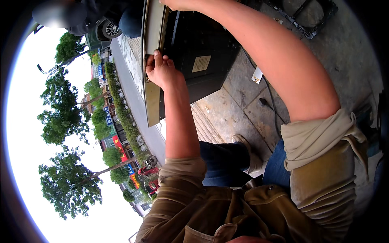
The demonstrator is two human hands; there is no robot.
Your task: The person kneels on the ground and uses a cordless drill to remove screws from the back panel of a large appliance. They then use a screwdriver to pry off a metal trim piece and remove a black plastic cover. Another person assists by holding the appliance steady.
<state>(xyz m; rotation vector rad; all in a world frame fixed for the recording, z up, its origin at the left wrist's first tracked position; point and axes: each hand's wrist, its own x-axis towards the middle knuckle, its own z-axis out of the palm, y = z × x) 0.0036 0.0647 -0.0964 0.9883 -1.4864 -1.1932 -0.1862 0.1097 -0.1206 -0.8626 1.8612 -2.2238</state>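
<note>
A dark boxy appliance (190, 56) with a pale label (201, 63) on its side stands on the paving in front of me. Along its left side runs a long, light-coloured panel (153, 34) with a metal edge. My left hand (161, 71) is closed at the panel's lower part, thumb up against its face and fingers curled at the edge. Higher up, my right hand (178, 3) reaches over the appliance to the panel's far part. The top of the picture cuts it off, so its grip is hidden.
A black cord with a plug (265, 103) and a white tag (257, 75) lies on the paving, right of the appliance. A black frame-like part (302, 18) lies at the far right. Another person's dark clothing (131, 20) shows at upper left. Beyond are a road, a parked car and trees.
</note>
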